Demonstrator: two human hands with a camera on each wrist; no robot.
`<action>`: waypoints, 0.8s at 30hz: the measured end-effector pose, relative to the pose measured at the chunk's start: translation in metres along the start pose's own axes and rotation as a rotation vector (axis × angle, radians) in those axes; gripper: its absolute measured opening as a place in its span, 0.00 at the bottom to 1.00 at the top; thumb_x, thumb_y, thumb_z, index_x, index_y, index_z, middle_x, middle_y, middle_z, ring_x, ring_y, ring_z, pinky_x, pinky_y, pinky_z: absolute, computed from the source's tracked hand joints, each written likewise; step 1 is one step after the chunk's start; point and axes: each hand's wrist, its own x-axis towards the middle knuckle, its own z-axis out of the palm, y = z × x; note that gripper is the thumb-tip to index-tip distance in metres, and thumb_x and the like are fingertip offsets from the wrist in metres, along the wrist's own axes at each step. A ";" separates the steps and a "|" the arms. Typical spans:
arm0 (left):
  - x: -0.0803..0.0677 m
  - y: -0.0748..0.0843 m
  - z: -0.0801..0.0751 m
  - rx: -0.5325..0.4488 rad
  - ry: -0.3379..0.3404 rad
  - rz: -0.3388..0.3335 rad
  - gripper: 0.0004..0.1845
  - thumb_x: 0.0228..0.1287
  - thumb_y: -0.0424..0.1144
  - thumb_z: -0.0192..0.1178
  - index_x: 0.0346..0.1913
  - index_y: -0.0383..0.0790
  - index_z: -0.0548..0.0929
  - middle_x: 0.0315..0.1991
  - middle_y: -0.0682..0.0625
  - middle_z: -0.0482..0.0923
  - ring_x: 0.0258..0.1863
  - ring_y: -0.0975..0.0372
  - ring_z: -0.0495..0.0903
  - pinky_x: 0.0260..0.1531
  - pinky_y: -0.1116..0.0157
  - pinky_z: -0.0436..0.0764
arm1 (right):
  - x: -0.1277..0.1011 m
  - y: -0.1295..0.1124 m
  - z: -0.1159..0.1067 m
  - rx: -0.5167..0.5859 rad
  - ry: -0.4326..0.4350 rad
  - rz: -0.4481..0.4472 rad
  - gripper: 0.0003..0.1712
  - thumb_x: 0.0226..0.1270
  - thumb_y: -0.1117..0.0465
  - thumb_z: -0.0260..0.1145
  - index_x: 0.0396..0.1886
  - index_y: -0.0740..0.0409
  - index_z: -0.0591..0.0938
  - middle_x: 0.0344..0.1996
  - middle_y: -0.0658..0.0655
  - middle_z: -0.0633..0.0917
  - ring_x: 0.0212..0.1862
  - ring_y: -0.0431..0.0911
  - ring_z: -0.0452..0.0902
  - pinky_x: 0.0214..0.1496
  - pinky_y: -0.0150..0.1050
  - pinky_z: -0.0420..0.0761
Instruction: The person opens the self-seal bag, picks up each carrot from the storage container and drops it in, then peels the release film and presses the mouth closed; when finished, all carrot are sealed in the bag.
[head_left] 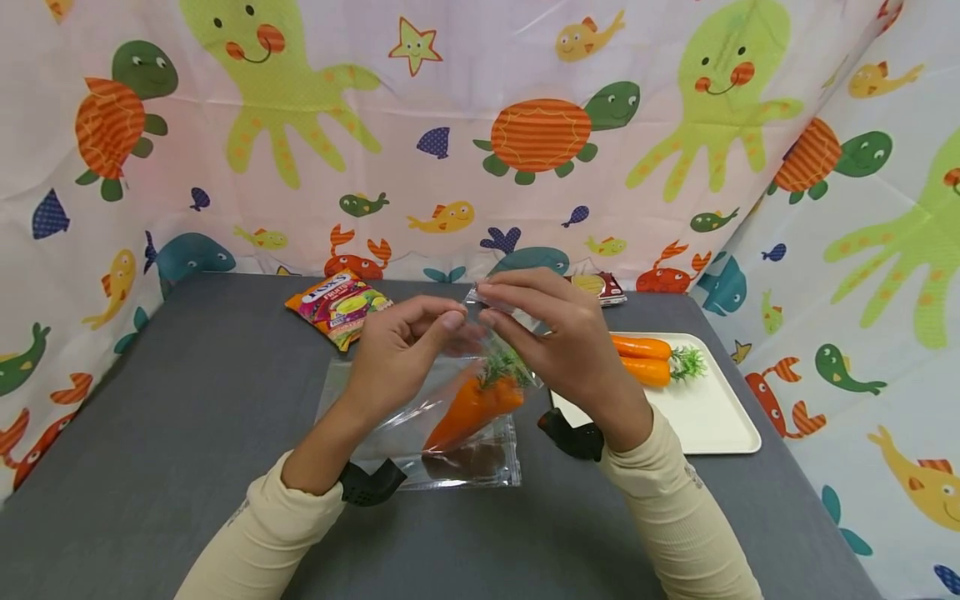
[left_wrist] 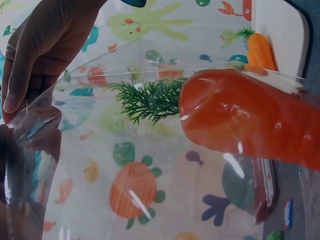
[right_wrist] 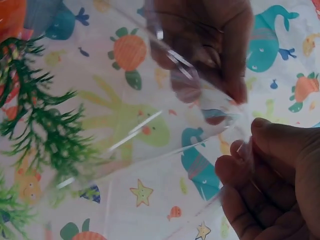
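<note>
Hands both pinching the top edge of one clear plastic zip bag [head_left: 450, 417] above the grey tabletop [head_left: 187, 417], left hand [head_left: 397, 358], right hand [head_left: 558, 342], each grip clamped on it, one orange toy carrot with green fronds [head_left: 472, 404] inside, two more carrots [head_left: 645, 358] on one white tray [head_left: 712, 417], one candy packet [head_left: 337, 308] behind.

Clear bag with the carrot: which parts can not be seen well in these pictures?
- Head view: the clear bag mouth is hidden behind the left hand and right hand; sealed or not, unclear.
- Left wrist view: the carrot tip is cut off by the right edge.
- Right wrist view: only the carrot's green leaves show, blurred through plastic.
</note>
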 end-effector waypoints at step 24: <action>-0.001 0.003 0.004 0.042 -0.002 0.023 0.07 0.67 0.26 0.59 0.45 0.28 0.83 0.36 0.44 0.86 0.37 0.58 0.87 0.36 0.58 0.85 | 0.000 0.001 -0.001 -0.134 -0.033 -0.045 0.12 0.53 0.73 0.75 0.39 0.68 0.87 0.38 0.60 0.85 0.45 0.49 0.81 0.49 0.38 0.81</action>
